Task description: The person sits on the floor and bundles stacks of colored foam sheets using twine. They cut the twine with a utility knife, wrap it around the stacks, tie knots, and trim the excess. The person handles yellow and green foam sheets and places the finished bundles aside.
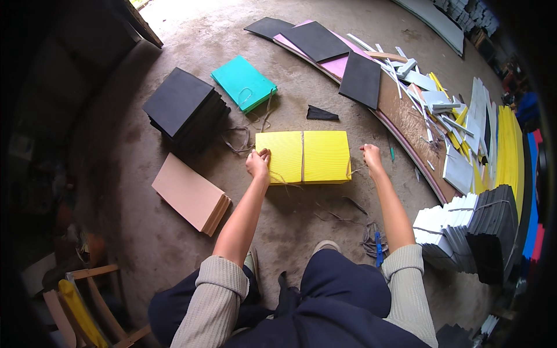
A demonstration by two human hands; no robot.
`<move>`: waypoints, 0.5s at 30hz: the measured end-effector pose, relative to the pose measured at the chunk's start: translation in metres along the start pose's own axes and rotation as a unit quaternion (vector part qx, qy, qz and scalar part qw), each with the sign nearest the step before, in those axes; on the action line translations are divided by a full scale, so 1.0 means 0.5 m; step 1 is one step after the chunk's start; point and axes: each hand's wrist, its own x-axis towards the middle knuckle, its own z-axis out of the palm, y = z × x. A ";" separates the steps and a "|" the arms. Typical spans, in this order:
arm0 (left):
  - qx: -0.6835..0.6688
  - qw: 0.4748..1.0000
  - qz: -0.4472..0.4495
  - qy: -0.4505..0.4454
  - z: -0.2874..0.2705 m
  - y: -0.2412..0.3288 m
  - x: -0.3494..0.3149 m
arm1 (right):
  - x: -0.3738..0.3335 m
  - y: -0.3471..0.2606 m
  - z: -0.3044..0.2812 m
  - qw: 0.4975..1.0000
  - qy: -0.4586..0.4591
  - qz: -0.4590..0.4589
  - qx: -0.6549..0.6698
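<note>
A stack of yellow ribbed foam sheets (326,152) lies on the floor in front of me, with a greyish string (303,156) wrapped across its middle. My left hand (259,163) is closed at the stack's left end, its knuckles against the edge. A loose strand runs from its fingers along the stack's near side. To the right of the stack, apart from it, my right hand (371,156) pinches another strand, which stretches back to the stack's lower right corner. The fingertips of both hands are partly hidden.
Left of the bundle are a black sheet stack (180,103), a teal stack (243,83) and a pinkish-tan stack (188,194). Foam offcuts (447,116) cover a board to the right. White and grey bundles (464,226) stand at right, beside tangled string and a blue tool (379,249).
</note>
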 end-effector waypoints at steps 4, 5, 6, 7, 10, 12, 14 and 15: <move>0.248 0.948 0.199 -0.036 -0.013 -0.028 -0.028 | -0.041 -0.035 -0.037 0.951 -0.090 -0.163 -0.249; 0.330 0.908 0.257 -0.028 -0.013 -0.033 -0.037 | -0.063 -0.058 -0.013 0.940 -0.101 -0.185 -0.267; 0.409 0.857 0.313 -0.022 -0.009 -0.041 -0.041 | -0.079 -0.082 0.022 0.929 -0.111 -0.209 -0.283; 0.483 0.794 0.369 -0.018 0.001 -0.043 -0.043 | -0.088 -0.099 0.058 0.918 -0.118 -0.235 -0.297; 0.551 0.745 0.372 -0.048 0.019 -0.030 -0.055 | -0.093 -0.092 0.128 0.891 -0.109 -0.233 -0.374; 0.608 0.692 0.381 -0.086 0.006 -0.017 -0.052 | -0.109 -0.107 0.157 0.893 -0.104 -0.214 -0.382; 0.619 0.677 0.387 -0.092 0.012 -0.016 -0.052 | -0.113 -0.100 0.172 0.895 -0.088 -0.207 -0.386; 0.625 0.669 0.392 -0.092 0.014 -0.014 -0.050 | -0.116 -0.102 0.180 0.896 -0.090 -0.201 -0.385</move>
